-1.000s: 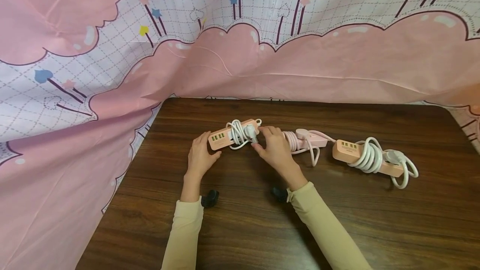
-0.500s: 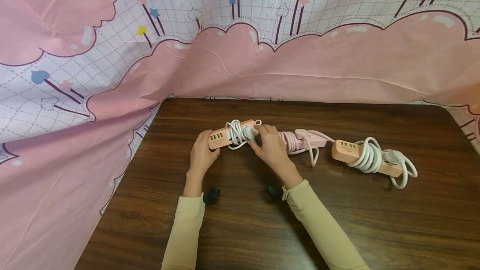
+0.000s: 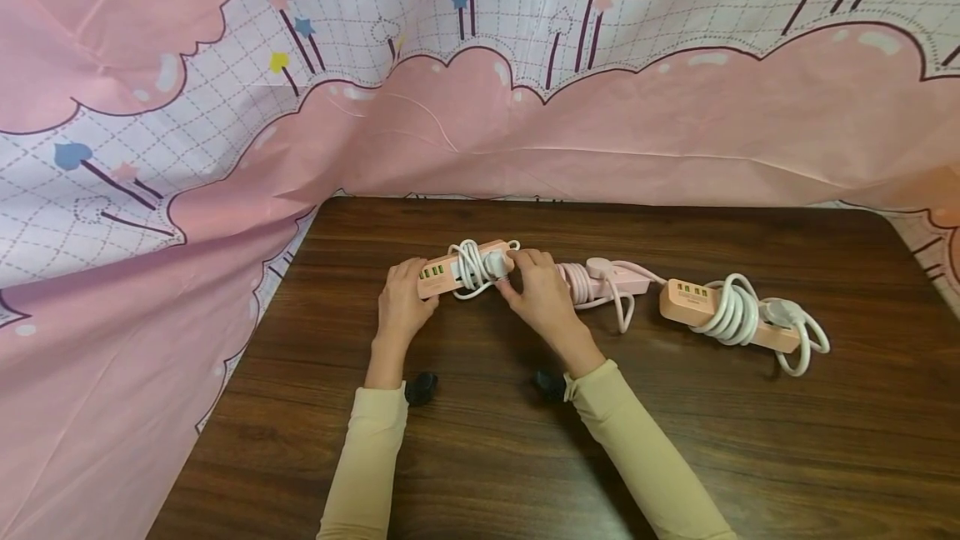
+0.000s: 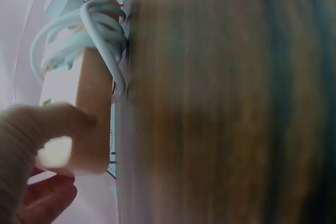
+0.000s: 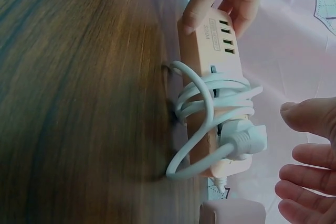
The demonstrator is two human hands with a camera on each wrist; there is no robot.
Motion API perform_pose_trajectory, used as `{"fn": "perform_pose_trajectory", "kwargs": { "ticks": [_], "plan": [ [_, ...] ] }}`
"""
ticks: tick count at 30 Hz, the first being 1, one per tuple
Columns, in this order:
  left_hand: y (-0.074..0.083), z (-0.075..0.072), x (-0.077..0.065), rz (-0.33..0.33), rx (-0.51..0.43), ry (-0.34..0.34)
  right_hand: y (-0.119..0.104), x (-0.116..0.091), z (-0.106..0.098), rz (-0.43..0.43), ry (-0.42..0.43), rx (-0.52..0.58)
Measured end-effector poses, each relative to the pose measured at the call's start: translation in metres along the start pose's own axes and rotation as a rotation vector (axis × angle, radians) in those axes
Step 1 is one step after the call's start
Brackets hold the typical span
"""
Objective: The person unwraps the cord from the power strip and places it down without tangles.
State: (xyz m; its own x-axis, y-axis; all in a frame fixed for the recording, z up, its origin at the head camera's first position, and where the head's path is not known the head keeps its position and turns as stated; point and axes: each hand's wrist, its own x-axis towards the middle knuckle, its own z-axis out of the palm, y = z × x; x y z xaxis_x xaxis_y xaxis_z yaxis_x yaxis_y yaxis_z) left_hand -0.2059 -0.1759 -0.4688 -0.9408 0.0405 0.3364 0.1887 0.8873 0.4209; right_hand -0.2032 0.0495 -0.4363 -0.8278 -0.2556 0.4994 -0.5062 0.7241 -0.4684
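A peach power strip (image 3: 441, 275) with USB ports lies at the back of the table, a white cord wound round its middle. My left hand (image 3: 401, 300) grips its left end, thumb on the near side in the left wrist view and fingers beyond. The white plug (image 5: 247, 139) sits over the strip's right part. My right hand (image 3: 547, 294) is beside that end; in the right wrist view its thumb and loosely bent fingers (image 5: 310, 174) stand apart from the plug, holding nothing.
Right behind my right hand lies a pink power strip (image 3: 632, 282) with a wound pink cord. Farther right is another peach power strip (image 3: 684, 305) with a thick white cord (image 3: 737, 315). A patterned pink curtain (image 3: 600, 165) hangs along the table's back and left edges.
My left hand has closed onto the strip's left end, its thumb now against the near side. My right hand has shifted slightly left, closer to the plug. The strip lies nearly where it was.
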Motion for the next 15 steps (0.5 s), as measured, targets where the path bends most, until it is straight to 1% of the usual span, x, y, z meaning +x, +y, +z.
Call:
{"fn": "perform_pose_trajectory", "kwargs": {
  "ticks": [6,11,15],
  "plan": [
    [-0.004,-0.002,-0.003,0.044,-0.054,0.043,0.0,-0.001,0.0,0.017,0.002,0.002],
    [-0.009,-0.005,-0.01,0.053,-0.072,0.046,0.0,-0.002,-0.003,0.016,-0.007,0.013],
    [-0.011,-0.013,-0.014,0.079,-0.08,0.049,0.0,-0.003,-0.006,0.018,-0.018,0.02]
  ]
}}
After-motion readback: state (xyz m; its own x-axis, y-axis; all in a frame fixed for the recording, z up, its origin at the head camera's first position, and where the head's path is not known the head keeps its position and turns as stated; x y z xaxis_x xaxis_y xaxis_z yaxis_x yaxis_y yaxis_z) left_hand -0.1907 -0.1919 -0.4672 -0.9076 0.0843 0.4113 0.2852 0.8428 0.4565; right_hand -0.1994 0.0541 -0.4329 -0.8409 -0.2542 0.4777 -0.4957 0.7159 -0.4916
